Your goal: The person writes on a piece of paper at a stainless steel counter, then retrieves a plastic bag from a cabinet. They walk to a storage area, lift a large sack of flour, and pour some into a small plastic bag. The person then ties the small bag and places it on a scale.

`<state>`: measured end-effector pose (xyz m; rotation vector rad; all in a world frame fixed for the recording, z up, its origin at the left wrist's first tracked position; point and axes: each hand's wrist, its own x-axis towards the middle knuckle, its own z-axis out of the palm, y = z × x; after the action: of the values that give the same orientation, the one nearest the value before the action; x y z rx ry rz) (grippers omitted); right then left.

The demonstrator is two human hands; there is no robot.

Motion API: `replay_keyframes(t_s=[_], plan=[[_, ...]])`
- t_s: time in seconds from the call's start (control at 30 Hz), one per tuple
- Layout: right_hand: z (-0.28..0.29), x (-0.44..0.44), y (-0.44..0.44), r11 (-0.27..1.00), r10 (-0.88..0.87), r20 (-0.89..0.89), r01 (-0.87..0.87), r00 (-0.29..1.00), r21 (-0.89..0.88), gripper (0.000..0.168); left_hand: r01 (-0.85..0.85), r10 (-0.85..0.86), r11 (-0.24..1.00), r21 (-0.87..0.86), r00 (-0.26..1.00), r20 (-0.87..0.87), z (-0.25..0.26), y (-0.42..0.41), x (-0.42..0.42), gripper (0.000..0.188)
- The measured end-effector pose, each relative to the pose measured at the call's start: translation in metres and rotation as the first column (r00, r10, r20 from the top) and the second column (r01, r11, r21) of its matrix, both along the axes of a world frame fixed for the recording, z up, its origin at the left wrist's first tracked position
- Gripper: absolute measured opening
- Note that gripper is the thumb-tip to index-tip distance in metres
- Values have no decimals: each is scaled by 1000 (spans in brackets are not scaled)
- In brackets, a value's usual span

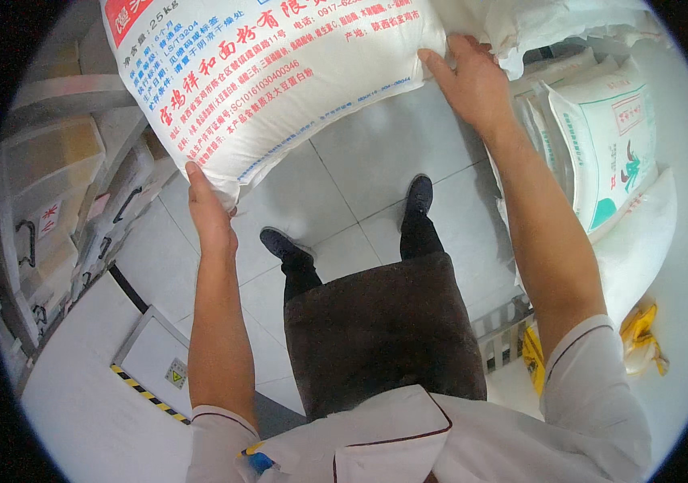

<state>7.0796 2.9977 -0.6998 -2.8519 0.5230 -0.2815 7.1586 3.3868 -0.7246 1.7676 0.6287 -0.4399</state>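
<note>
A large, full white sack (pixel 271 78) with red and blue printing hangs between my two hands, above the floor. At its lower left corner, my left hand (pixel 211 211) grips the fabric with the thumb on the printed face. My right hand (pixel 471 84) holds the lower right corner, its thumb spread over the edge. The top of the sack runs out of view. Just beyond my right hand lies more white sacking (pixel 555 21), partly cut off by the picture's edge.
Stacked white sacks with green print (pixel 612 139) stand on the right, above a slatted rack (pixel 504 353). Yellow bags (pixel 640 338) lie near it. Clear-fronted bins with black handles (pixel 57 187) line the left side. A cabinet with a warning sign (pixel 157 356) stands lower left. Grey tiles (pixel 344 163) cover the floor.
</note>
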Motion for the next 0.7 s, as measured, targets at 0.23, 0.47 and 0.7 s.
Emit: replay_keyframes(t_s=[0.23, 0.47, 0.7], plan=[[22, 15, -2, 999, -34, -80, 32, 996, -23, 41, 44, -45, 999, 18, 996, 71, 7, 3, -4, 62], [56, 20, -15, 996, -35, -200, 50, 979, 68, 38, -32, 41, 997, -67, 990, 138, 56, -10, -16, 52], [55, -105, 41, 948, 10, -199, 54, 980, 313, 28, 47, -47, 998, 44, 999, 1, 72, 41, -108, 56]])
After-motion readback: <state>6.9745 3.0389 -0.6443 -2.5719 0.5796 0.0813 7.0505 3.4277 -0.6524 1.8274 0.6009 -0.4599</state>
